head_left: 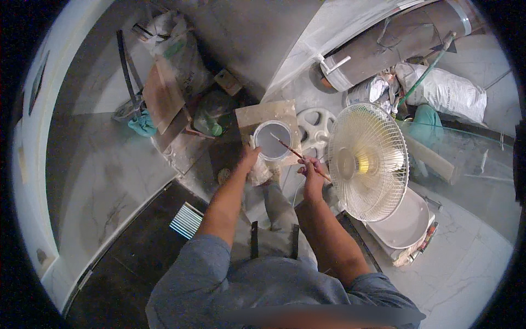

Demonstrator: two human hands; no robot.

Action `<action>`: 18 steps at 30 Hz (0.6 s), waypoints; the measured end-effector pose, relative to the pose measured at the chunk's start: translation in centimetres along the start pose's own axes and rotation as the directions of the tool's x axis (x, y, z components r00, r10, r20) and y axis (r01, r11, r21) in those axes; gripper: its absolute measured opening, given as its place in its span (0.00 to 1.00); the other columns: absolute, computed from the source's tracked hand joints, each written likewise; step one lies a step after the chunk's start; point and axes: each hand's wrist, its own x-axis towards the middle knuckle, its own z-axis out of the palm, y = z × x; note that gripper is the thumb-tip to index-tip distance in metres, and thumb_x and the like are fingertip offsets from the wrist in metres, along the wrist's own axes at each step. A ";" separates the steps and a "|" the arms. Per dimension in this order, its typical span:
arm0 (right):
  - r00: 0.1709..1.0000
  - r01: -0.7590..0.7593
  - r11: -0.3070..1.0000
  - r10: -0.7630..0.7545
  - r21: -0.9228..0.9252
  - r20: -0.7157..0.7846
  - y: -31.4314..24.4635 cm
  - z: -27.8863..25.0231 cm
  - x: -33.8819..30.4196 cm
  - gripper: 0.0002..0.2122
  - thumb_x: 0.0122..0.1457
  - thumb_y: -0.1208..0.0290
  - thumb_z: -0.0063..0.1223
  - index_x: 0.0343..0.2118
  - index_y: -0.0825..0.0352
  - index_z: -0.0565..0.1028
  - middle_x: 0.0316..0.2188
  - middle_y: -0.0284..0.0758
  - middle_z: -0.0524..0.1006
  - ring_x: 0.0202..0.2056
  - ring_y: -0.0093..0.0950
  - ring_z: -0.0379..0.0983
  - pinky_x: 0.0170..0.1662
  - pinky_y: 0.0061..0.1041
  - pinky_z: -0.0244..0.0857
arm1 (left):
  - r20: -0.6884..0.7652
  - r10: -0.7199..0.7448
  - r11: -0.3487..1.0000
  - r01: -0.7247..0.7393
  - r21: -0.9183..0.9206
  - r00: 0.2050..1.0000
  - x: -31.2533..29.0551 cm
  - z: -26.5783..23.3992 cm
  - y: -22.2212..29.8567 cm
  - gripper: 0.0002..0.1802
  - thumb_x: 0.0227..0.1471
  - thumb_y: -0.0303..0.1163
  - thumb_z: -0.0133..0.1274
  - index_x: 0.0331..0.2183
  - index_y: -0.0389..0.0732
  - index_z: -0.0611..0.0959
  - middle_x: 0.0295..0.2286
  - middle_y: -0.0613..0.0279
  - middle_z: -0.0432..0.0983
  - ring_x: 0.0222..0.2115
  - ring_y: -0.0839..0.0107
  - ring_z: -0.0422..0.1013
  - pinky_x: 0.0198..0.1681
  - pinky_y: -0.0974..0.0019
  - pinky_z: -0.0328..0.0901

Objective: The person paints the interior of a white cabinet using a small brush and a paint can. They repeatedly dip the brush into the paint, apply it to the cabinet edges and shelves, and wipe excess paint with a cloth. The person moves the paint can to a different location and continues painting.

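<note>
A round white bucket (273, 157) with a pale grey inside stands on a brown board (266, 112) in front of me. My left hand (250, 157) is closed at the bucket's near left rim; its fingers are partly hidden. In my right hand (312, 166) is a thin brush (289, 147) with a reddish-brown handle, pinched between the fingers. The brush slants up to the left, its far end over the bucket's opening. Whether that end touches what is inside, I cannot tell. A crumpled whitish piece (259, 174) lies below my left hand.
Close to my right hand stands a white fan (368, 162), with a pale tray (402, 222) beyond it. A white five-spoked base (316, 131) lies behind. Cardboard (164, 96) and a green bottle (207, 125) are at left. White sacks (441, 90) and a glass sheet (471, 164) sit right.
</note>
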 end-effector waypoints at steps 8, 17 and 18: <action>1.000 0.025 0.999 -0.024 0.046 -0.018 3.1 -1.6 -0.4 0.08 0.66 0.67 0.49 0.38 0.66 0.73 0.32 0.37 0.79 0.28 0.22 0.71 0.34 0.23 0.67 | 0.061 -0.066 0.953 0.081 -0.293 0.996 -3.9 -1.1 -5.6 0.45 0.45 0.57 0.67 0.52 0.29 0.76 0.46 0.43 0.77 0.49 0.52 0.73 0.53 0.56 0.66; 0.995 -0.086 0.995 0.088 -0.056 0.044 2.5 -3.1 0.1 0.13 0.65 0.65 0.44 0.48 0.64 0.73 0.37 0.33 0.80 0.29 0.23 0.72 0.37 0.23 0.63 | -0.068 -0.188 0.907 0.147 -0.395 0.980 -25.1 -15.0 -14.5 0.38 0.51 0.53 0.65 0.51 0.31 0.76 0.43 0.54 0.78 0.42 0.60 0.74 0.49 0.59 0.68; 0.983 -0.166 0.985 0.169 -0.054 0.065 1.9 -3.3 0.1 0.14 0.65 0.64 0.44 0.49 0.64 0.73 0.37 0.33 0.79 0.31 0.24 0.72 0.38 0.24 0.63 | -0.024 -0.253 0.872 0.217 -0.438 0.967 -27.8 -16.6 -15.5 0.36 0.52 0.52 0.64 0.51 0.32 0.77 0.43 0.55 0.78 0.42 0.62 0.74 0.49 0.60 0.68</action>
